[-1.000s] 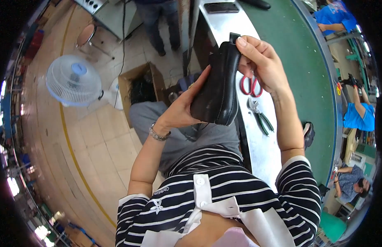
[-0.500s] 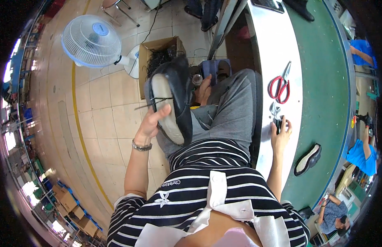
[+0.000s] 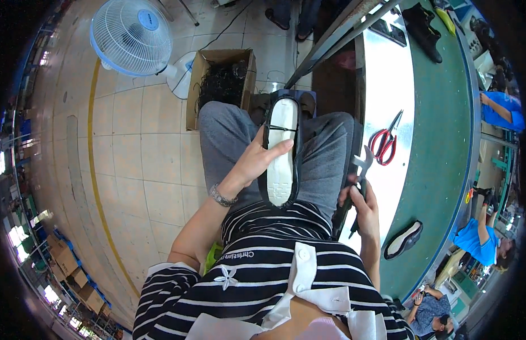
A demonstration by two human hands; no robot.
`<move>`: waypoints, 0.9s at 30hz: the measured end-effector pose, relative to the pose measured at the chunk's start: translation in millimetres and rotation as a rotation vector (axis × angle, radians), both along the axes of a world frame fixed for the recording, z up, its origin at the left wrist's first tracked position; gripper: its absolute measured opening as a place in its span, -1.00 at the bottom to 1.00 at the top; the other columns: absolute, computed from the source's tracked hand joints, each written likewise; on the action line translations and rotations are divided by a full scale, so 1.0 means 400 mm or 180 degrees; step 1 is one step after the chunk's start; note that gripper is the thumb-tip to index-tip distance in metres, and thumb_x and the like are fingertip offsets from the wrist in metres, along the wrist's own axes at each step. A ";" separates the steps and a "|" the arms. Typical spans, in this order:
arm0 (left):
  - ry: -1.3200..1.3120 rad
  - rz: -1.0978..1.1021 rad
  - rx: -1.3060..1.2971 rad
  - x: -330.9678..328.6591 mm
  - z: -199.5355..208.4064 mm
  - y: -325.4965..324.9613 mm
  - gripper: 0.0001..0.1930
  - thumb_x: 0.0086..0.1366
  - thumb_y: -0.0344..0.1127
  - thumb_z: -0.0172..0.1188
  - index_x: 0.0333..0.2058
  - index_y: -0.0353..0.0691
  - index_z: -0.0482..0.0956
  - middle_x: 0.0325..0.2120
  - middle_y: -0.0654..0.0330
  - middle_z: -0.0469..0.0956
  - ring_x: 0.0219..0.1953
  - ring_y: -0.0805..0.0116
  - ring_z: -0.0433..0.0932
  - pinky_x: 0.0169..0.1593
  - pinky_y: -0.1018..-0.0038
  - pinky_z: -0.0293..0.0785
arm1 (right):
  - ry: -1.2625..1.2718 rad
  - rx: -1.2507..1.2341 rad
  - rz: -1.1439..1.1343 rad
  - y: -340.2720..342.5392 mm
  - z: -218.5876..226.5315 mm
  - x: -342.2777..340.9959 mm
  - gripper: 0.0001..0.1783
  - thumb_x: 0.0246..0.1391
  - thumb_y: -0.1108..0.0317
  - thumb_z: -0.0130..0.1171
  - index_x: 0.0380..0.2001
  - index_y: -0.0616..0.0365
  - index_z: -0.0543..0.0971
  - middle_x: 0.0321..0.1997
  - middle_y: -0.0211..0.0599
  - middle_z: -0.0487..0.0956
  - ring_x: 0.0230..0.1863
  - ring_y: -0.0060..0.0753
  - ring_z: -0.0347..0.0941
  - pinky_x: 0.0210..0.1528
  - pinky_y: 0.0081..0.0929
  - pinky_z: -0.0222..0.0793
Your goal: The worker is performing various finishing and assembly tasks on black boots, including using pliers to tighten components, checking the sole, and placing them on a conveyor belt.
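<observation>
Now gripping black leather shoe (image 3: pixel 280 173) in left hand (image 3: pixel 258 161), dark-handled metal pliers (image 3: pixel 363 163) in right hand (image 3: pixel 366 208); best brace shoe firmly.

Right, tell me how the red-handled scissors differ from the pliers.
The scissors lie on the white surface; the pliers are held in the right hand. The scissors have red loop handles; the pliers' visible handle parts are dark. The scissors' blades look slim and pointed; the pliers' head looks broader. Both have metal working ends.
</observation>
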State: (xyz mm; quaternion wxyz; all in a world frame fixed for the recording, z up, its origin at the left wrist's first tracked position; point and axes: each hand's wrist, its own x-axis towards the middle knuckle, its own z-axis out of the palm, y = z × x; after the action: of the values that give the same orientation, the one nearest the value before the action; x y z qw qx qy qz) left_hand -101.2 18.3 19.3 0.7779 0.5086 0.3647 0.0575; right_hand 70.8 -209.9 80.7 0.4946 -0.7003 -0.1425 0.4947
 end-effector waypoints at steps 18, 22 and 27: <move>-0.0324 0.0506 0.1018 0.091 -0.007 0.095 -0.58 0.33 -0.26 0.00 0.10 -0.33 0.39 0.00 -0.15 0.48 0.06 -0.02 0.46 0.11 0.33 0.33 | 0.0590 -0.0722 0.1449 0.424 0.131 0.003 -0.30 0.33 0.35 -0.10 0.41 0.00 -0.14 -0.45 -0.42 0.44 -0.39 -0.55 0.44 -0.32 -0.53 0.49; -0.0352 0.0649 0.1169 0.099 -0.001 0.089 -0.62 0.32 -0.28 0.00 0.05 -0.34 0.44 -0.04 -0.14 0.51 0.02 0.00 0.50 0.08 0.32 0.36 | -0.0862 -0.0745 0.1996 0.381 0.089 -0.021 -0.30 0.32 0.37 -0.12 0.39 0.04 -0.17 -0.50 -0.22 0.51 -0.52 -0.40 0.52 -0.42 -0.41 0.50; -0.0567 0.0788 0.1707 0.091 -0.032 0.091 -0.62 0.34 -0.33 0.04 0.10 -0.27 0.45 -0.26 0.18 0.58 -0.30 0.56 0.48 -0.16 0.59 0.41 | -0.1205 -0.0747 0.2073 0.362 0.073 -0.033 -0.29 0.30 0.40 -0.11 0.39 0.12 -0.18 -0.42 -0.07 0.58 -0.45 -0.25 0.59 -0.42 -0.33 0.52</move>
State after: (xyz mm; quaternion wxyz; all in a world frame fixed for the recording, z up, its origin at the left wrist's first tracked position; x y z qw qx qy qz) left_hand -64.7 54.9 6.7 0.6319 0.6404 0.3261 0.2903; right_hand 57.8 -65.1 109.9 0.1934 -0.7490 -0.3884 0.5007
